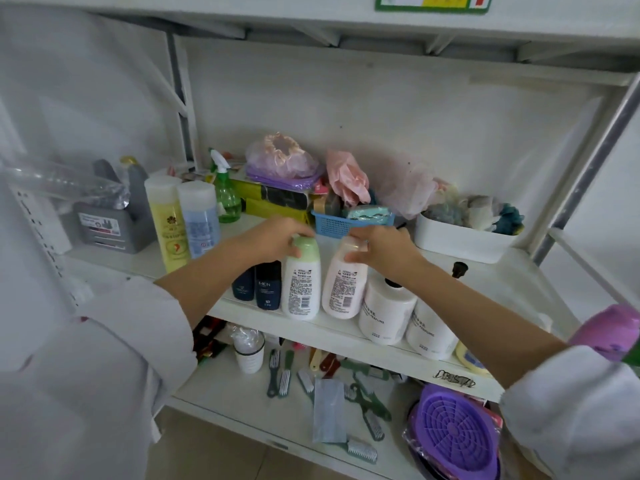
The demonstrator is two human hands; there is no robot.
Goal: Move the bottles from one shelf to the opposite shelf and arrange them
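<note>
On the white shelf (pixel 512 285) near its front edge stand a white bottle with a green cap (pixel 300 289) and a pale pink bottle (pixel 343 289), side by side and upright. My left hand (pixel 277 239) grips the green cap from above. My right hand (pixel 384 251) holds the pink bottle's top. Left of them are two dark blue bottles (pixel 266 284). To the right stand two white pump bottles (pixel 384 313). A yellow bottle (pixel 168 223) and a pale blue bottle (pixel 200 220) stand further back on the left.
Behind the bottles are a green spray bottle (pixel 227 195), a blue basket (pixel 337 223), a white tub (pixel 460 239), bags and a grey jug (pixel 114 216). The lower shelf holds combs (pixel 280 372), a cup (pixel 249 353) and a purple dish (pixel 453 431). A purple bottle (pixel 609 334) shows at the right edge.
</note>
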